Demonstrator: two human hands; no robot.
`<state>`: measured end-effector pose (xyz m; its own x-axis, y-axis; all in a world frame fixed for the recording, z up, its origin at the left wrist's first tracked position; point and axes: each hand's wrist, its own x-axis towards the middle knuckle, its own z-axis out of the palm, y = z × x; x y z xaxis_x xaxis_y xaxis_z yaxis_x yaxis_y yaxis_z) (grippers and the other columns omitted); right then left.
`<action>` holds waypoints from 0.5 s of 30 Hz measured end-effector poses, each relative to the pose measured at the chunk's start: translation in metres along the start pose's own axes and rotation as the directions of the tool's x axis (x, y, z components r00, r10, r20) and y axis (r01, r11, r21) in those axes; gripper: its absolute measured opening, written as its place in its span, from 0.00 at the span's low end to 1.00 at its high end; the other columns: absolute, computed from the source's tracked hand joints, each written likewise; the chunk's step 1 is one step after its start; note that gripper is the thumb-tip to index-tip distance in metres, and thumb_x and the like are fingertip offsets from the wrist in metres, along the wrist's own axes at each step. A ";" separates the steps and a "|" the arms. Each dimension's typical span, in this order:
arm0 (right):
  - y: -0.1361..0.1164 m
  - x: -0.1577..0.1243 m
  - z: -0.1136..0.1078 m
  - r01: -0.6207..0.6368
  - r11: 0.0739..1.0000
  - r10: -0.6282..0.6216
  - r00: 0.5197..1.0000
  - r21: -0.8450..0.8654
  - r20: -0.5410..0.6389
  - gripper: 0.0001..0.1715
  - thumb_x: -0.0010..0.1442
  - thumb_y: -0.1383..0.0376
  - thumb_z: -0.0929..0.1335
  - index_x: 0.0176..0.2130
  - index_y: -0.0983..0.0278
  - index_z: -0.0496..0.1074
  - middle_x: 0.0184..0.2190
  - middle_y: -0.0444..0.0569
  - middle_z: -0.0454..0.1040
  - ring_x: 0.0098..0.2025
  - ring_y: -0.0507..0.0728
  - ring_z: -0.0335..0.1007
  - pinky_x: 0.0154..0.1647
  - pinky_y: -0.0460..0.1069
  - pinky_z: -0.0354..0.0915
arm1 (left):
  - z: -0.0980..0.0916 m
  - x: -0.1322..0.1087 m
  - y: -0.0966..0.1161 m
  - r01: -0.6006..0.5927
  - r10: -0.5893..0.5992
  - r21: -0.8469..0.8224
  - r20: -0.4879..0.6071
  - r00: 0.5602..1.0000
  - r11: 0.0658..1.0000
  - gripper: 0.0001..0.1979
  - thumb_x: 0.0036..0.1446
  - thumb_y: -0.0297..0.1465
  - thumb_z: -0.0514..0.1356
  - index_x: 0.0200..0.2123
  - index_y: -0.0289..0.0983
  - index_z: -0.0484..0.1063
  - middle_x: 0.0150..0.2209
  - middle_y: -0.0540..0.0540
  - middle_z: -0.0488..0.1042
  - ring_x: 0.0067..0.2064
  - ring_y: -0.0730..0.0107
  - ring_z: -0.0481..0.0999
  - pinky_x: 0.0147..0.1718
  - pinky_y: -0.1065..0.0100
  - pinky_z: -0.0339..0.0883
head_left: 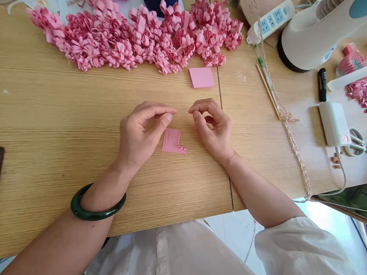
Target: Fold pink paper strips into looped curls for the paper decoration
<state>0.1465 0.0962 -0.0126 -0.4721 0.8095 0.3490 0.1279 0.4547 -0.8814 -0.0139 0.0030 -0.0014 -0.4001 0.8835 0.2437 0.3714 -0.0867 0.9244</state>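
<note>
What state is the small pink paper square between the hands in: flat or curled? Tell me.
Mostly flat. The pink paper square lies on the wooden table, slit into strips, and only its lower right corner strip is curled up. Neither hand grips it.

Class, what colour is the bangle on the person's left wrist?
Dark green, glossy: the bangle shows clearly in the head view.

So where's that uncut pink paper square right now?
In the head view, the uncut pink square lies flat on the wooden table, just below the pile of curled pink paper pieces and beyond the right hand.
</note>
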 end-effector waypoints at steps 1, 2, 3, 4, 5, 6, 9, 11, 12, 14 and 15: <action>0.002 0.001 -0.002 0.059 0.994 -0.058 0.998 -0.087 0.009 0.09 0.67 0.62 0.67 0.37 0.63 0.75 0.41 0.51 0.75 0.42 0.55 0.68 0.34 0.48 0.67 | -0.002 0.001 -0.001 -0.018 0.018 0.035 0.000 1.000 0.999 0.06 0.64 0.34 0.62 0.40 0.46 0.81 0.44 0.49 0.81 0.49 0.62 0.78 0.53 0.60 0.72; 0.003 0.002 -0.004 0.116 0.979 -0.110 0.993 -0.168 0.044 0.08 0.66 0.64 0.67 0.37 0.63 0.76 0.42 0.51 0.75 0.44 0.56 0.68 0.38 0.49 0.68 | -0.003 0.002 -0.002 -0.030 0.030 0.062 -0.010 0.999 0.998 0.06 0.64 0.33 0.62 0.40 0.46 0.81 0.44 0.49 0.81 0.50 0.62 0.78 0.54 0.60 0.72; 0.005 0.003 -0.006 0.169 0.957 -0.151 0.984 -0.235 0.093 0.08 0.66 0.65 0.67 0.37 0.62 0.77 0.43 0.51 0.76 0.46 0.57 0.67 0.42 0.52 0.68 | -0.004 0.003 -0.004 -0.035 0.037 0.080 -0.027 0.999 0.996 0.07 0.64 0.33 0.62 0.40 0.46 0.81 0.44 0.49 0.81 0.50 0.62 0.78 0.54 0.61 0.72; 0.006 0.004 -0.007 0.218 0.933 -0.182 0.972 -0.285 0.146 0.07 0.65 0.66 0.67 0.37 0.62 0.77 0.44 0.51 0.76 0.47 0.58 0.67 0.46 0.54 0.68 | -0.005 0.003 -0.006 -0.035 0.040 0.092 -0.045 0.998 0.995 0.07 0.64 0.33 0.62 0.40 0.45 0.81 0.44 0.49 0.81 0.50 0.62 0.78 0.54 0.61 0.71; 0.006 0.004 -0.008 0.259 0.911 -0.204 0.959 -0.321 0.196 0.07 0.64 0.66 0.68 0.36 0.62 0.77 0.44 0.51 0.76 0.48 0.59 0.67 0.49 0.55 0.68 | -0.005 0.004 -0.007 -0.034 0.041 0.100 -0.063 0.997 0.994 0.07 0.64 0.32 0.61 0.40 0.45 0.81 0.44 0.49 0.81 0.50 0.63 0.78 0.54 0.61 0.71; 0.007 0.005 -0.009 0.292 0.892 -0.219 0.947 -0.345 0.236 0.06 0.64 0.65 0.69 0.36 0.61 0.77 0.45 0.50 0.77 0.48 0.59 0.66 0.51 0.57 0.67 | -0.004 0.004 -0.008 -0.035 0.043 0.106 -0.077 0.996 0.994 0.07 0.64 0.32 0.61 0.40 0.45 0.81 0.44 0.49 0.81 0.49 0.63 0.78 0.54 0.61 0.71; 0.006 0.004 -0.009 0.355 0.851 -0.239 0.918 -0.386 0.316 0.05 0.61 0.62 0.72 0.35 0.62 0.77 0.48 0.51 0.76 0.49 0.61 0.66 0.51 0.58 0.66 | -0.002 0.003 -0.010 -0.050 0.060 0.111 -0.087 0.994 0.993 0.07 0.63 0.31 0.61 0.39 0.45 0.81 0.43 0.49 0.81 0.49 0.63 0.78 0.55 0.61 0.71; 0.006 0.002 -0.008 0.375 0.832 -0.238 0.907 -0.408 0.348 0.05 0.59 0.62 0.73 0.35 0.62 0.76 0.50 0.52 0.76 0.50 0.61 0.65 0.50 0.57 0.66 | -0.001 0.002 -0.008 -0.078 0.086 0.101 -0.078 0.993 0.992 0.07 0.63 0.30 0.62 0.39 0.45 0.81 0.43 0.49 0.81 0.49 0.62 0.78 0.55 0.59 0.70; 0.007 0.002 -0.008 0.379 0.826 -0.231 0.903 -0.417 0.362 0.03 0.60 0.64 0.73 0.35 0.62 0.76 0.50 0.52 0.76 0.50 0.61 0.65 0.50 0.57 0.66 | -0.001 0.002 -0.007 -0.093 0.100 0.099 -0.069 0.993 0.991 0.07 0.63 0.30 0.62 0.39 0.45 0.81 0.43 0.49 0.81 0.49 0.61 0.78 0.55 0.58 0.70; 0.007 0.002 -0.006 0.378 0.823 -0.215 0.898 -0.424 0.384 0.03 0.61 0.67 0.71 0.34 0.61 0.76 0.50 0.51 0.76 0.50 0.61 0.65 0.50 0.56 0.67 | 0.000 0.002 -0.004 -0.121 0.126 0.109 -0.040 0.991 0.987 0.08 0.62 0.29 0.62 0.38 0.46 0.82 0.42 0.49 0.81 0.49 0.60 0.78 0.56 0.57 0.69; 0.007 0.002 -0.006 0.376 0.827 -0.212 0.898 -0.418 0.387 0.04 0.61 0.68 0.70 0.33 0.61 0.76 0.50 0.51 0.76 0.50 0.60 0.65 0.50 0.56 0.67 | 0.000 0.002 -0.003 -0.132 0.136 0.122 -0.020 0.991 0.984 0.08 0.62 0.29 0.62 0.38 0.46 0.82 0.42 0.49 0.81 0.49 0.59 0.77 0.56 0.56 0.68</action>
<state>0.1519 0.1034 -0.0166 -0.7880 0.4865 0.3772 0.2934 0.8354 -0.4647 -0.0154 0.0050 -0.0042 -0.3626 0.8542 0.3727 0.5203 -0.1462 0.8414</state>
